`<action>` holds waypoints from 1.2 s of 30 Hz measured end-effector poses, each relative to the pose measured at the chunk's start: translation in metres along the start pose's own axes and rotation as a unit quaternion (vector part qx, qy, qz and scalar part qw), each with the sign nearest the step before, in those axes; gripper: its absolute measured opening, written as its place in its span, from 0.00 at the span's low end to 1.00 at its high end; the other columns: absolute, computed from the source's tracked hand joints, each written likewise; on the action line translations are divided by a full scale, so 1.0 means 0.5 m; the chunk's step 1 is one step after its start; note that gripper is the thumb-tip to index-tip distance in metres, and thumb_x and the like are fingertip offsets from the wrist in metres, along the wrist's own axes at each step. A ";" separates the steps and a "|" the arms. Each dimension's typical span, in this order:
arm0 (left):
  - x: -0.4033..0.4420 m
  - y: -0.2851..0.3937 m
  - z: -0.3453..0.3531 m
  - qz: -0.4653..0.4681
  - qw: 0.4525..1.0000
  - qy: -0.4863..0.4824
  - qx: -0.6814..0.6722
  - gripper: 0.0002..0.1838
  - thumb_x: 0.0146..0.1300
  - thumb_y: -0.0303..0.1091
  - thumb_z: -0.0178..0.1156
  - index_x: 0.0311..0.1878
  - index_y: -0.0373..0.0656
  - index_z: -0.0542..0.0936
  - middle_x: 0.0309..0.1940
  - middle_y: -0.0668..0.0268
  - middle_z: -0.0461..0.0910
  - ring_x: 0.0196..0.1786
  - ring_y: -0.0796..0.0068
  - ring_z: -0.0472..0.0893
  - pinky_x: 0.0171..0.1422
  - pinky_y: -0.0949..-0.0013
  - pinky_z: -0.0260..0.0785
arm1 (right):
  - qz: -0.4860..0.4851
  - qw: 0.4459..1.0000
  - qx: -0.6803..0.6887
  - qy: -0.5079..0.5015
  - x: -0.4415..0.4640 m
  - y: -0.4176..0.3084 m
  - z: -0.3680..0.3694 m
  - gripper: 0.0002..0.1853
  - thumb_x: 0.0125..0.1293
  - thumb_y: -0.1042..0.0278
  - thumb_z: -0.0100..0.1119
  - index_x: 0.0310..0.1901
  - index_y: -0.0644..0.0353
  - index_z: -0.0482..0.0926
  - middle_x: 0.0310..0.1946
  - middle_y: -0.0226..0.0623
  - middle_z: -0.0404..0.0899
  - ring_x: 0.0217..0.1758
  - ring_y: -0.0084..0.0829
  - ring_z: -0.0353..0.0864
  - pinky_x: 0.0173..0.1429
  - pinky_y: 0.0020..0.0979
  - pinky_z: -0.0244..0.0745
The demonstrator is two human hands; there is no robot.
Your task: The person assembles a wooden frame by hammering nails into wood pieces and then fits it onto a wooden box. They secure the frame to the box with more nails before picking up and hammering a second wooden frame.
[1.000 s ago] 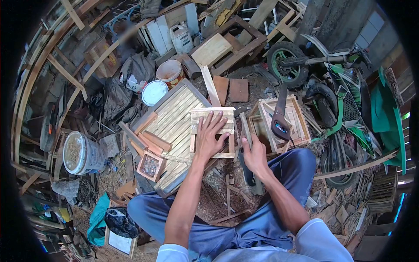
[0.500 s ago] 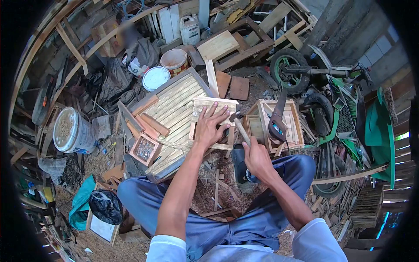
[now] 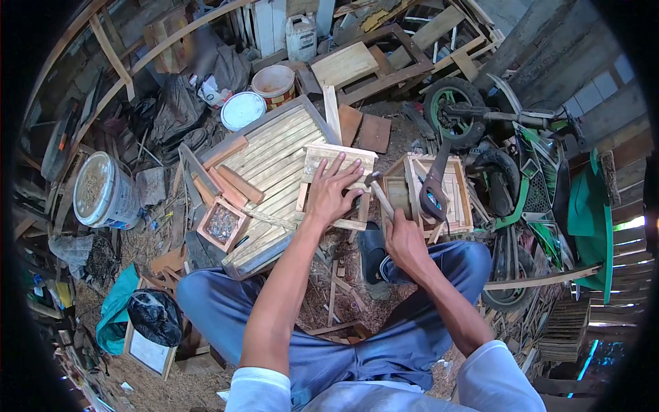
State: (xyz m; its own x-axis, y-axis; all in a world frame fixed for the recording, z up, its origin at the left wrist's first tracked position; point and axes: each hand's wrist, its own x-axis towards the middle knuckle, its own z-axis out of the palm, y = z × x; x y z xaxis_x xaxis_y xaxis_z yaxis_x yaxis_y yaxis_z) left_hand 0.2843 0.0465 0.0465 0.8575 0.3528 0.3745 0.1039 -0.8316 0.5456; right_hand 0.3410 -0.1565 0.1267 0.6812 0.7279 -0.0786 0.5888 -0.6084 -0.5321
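Observation:
My left hand lies flat with fingers spread on a small wooden frame made of pale strips, pressing it against a slatted wooden panel. My right hand is closed around the wooden handle of a hammer. The hammer's dark head is beside the right edge of the frame, close to my left fingertips; whether it touches the wood I cannot tell. A square wooden box of small metal pieces, apparently nails, rests on the panel's left side, near several reddish wood offcuts.
Right of the hammer stands an open wooden box with a handsaw lying across it. A green motorbike is farther right. Buckets stand behind the panel, and another filled bucket is at left. Wood scraps litter the floor.
The view has shifted slightly. My left hand stays spread on the frame, and the hammer in my right hand has barely moved, its head still at the frame's right edge.

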 end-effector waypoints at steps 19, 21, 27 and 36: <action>0.001 -0.003 -0.001 0.009 1.000 -0.001 -0.002 0.25 0.62 0.45 0.65 0.62 0.54 0.80 0.69 0.74 0.72 0.77 0.62 0.61 0.81 0.46 0.45 | -0.001 1.000 -0.005 0.019 0.011 -0.011 -0.017 0.10 0.71 0.69 0.49 0.43 0.67 0.65 0.26 0.69 0.77 0.33 0.69 0.78 0.40 0.64 0.71; -0.001 -0.001 0.000 0.007 1.000 0.005 -0.001 0.24 0.63 0.45 0.64 0.62 0.53 0.81 0.69 0.75 0.73 0.77 0.64 0.61 0.81 0.49 0.43 | -0.010 0.997 0.051 0.054 -0.002 -0.033 -0.028 0.10 0.71 0.69 0.50 0.43 0.67 0.65 0.25 0.69 0.76 0.33 0.68 0.78 0.40 0.64 0.71; 0.003 0.005 -0.005 0.001 1.000 0.002 -0.009 0.24 0.63 0.45 0.63 0.62 0.52 0.81 0.68 0.75 0.73 0.78 0.65 0.60 0.82 0.51 0.42 | 0.008 1.000 0.000 -0.004 -0.002 0.007 0.004 0.11 0.72 0.67 0.48 0.44 0.68 0.64 0.24 0.68 0.76 0.33 0.70 0.78 0.39 0.64 0.70; 0.008 -0.003 -0.004 0.016 1.000 0.005 0.005 0.24 0.63 0.44 0.64 0.62 0.53 0.81 0.69 0.75 0.72 0.78 0.63 0.60 0.81 0.49 0.44 | -0.011 0.999 -0.039 -0.008 0.005 0.003 0.001 0.11 0.70 0.69 0.51 0.45 0.68 0.65 0.25 0.68 0.76 0.32 0.69 0.78 0.36 0.62 0.70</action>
State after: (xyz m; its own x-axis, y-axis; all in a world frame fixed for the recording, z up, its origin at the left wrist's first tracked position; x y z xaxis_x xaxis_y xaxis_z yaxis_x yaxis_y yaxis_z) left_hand 0.2868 0.0500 0.0486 0.8557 0.3304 0.3982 0.0817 -0.8462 0.5265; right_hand 0.3436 -0.1554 0.1254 0.6607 0.7462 -0.0820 0.6364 -0.6147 -0.4659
